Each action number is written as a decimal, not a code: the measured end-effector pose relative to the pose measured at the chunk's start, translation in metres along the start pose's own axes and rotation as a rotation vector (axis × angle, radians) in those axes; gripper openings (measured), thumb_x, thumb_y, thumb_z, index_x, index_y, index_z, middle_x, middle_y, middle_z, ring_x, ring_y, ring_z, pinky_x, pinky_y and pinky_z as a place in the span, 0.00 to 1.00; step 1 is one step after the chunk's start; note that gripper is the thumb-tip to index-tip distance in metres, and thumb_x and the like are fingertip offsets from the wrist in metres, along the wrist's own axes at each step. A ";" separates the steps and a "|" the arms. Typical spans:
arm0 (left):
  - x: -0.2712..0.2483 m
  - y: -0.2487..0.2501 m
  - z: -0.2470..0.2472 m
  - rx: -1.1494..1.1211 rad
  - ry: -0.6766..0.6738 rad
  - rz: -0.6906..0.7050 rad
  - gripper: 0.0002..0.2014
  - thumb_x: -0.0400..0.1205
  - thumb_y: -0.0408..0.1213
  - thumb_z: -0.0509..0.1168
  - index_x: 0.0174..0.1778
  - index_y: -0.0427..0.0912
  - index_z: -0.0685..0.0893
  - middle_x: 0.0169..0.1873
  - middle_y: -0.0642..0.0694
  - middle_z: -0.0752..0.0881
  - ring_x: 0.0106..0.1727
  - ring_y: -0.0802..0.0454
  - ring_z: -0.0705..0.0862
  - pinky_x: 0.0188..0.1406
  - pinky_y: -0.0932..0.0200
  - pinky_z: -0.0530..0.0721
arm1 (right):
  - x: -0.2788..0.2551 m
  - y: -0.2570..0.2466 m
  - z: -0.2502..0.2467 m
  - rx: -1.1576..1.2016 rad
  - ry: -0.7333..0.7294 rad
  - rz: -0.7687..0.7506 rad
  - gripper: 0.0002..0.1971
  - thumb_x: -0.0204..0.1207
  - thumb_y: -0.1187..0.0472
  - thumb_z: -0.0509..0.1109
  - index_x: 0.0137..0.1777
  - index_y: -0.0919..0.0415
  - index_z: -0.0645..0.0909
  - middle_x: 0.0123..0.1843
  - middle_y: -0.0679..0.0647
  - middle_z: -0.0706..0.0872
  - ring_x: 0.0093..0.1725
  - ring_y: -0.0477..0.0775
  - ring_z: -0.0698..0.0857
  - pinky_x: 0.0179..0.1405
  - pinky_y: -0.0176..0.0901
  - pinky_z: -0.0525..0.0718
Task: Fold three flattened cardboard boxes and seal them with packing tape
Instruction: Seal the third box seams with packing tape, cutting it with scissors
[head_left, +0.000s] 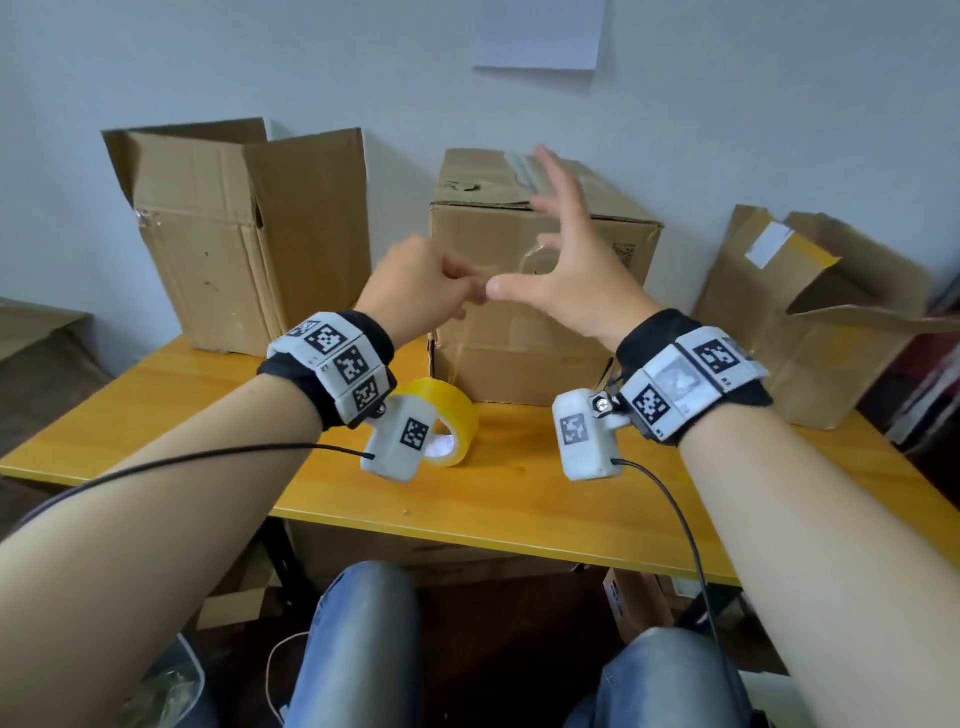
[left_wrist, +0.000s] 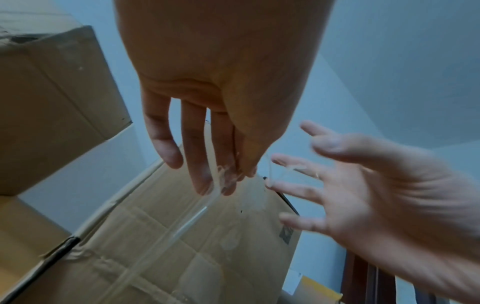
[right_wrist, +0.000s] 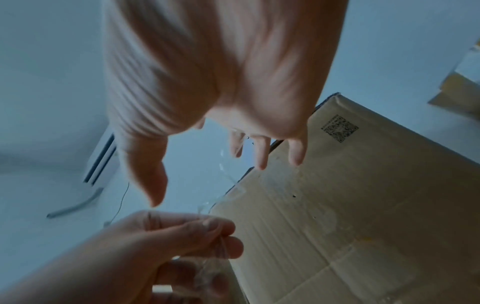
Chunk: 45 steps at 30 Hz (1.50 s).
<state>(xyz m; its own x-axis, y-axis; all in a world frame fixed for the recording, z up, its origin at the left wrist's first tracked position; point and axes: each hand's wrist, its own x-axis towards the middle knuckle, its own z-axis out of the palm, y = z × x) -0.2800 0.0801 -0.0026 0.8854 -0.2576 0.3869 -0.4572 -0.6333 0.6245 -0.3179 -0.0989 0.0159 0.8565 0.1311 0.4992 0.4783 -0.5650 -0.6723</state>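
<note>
Left hand (head_left: 415, 291): raised in front of the middle box, fingers curled, pinching a crumpled strip of clear tape (left_wrist: 228, 174).
Right hand (head_left: 566, 275): raised just beside the left, fingers spread and straight, thumb tip near the left fingertips; the clear tape seems to cling to its fingers.
Middle box (head_left: 540, 322): folded shut, top flaps closed, centre of the table (head_left: 156, 405), far side.
Left box (head_left: 239, 234): upright, top flaps standing open, far left.
Right box (head_left: 810, 312): far right, tilted, flaps open, with a white label (head_left: 769, 244); text unreadable.
Tape roll (head_left: 447, 426): yellowish, on the near table, partly hidden behind the left wrist camera.
Markings: square code print (right_wrist: 339, 128) on the middle box front; not legible.
Wall: white paper sheet (head_left: 540, 34), blank as far as visible.
</note>
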 end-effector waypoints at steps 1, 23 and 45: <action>0.001 -0.001 -0.002 -0.032 0.010 -0.008 0.09 0.82 0.43 0.69 0.39 0.50 0.94 0.32 0.53 0.92 0.33 0.60 0.90 0.45 0.55 0.90 | -0.001 0.001 -0.003 0.047 0.028 0.003 0.56 0.68 0.57 0.82 0.88 0.41 0.48 0.86 0.50 0.60 0.83 0.46 0.66 0.76 0.42 0.71; 0.011 0.108 -0.063 -0.412 -0.090 0.089 0.12 0.90 0.42 0.62 0.57 0.43 0.89 0.49 0.54 0.93 0.43 0.53 0.91 0.55 0.45 0.88 | -0.049 0.009 -0.006 0.084 -0.367 0.457 0.20 0.80 0.44 0.73 0.59 0.62 0.86 0.56 0.62 0.90 0.50 0.53 0.87 0.58 0.53 0.88; 0.083 0.166 -0.139 -0.382 0.097 0.225 0.11 0.87 0.45 0.65 0.54 0.49 0.92 0.42 0.54 0.85 0.39 0.57 0.89 0.41 0.58 0.85 | 0.000 -0.068 -0.075 0.453 -0.088 0.409 0.17 0.86 0.55 0.64 0.60 0.71 0.79 0.36 0.66 0.91 0.31 0.63 0.87 0.42 0.54 0.86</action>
<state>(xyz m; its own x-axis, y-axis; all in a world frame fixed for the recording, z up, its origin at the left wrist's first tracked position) -0.2945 0.0552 0.2277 0.7570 -0.2770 0.5919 -0.6515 -0.2504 0.7161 -0.3653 -0.1220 0.1023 0.9916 0.0545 0.1176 0.1258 -0.1840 -0.9748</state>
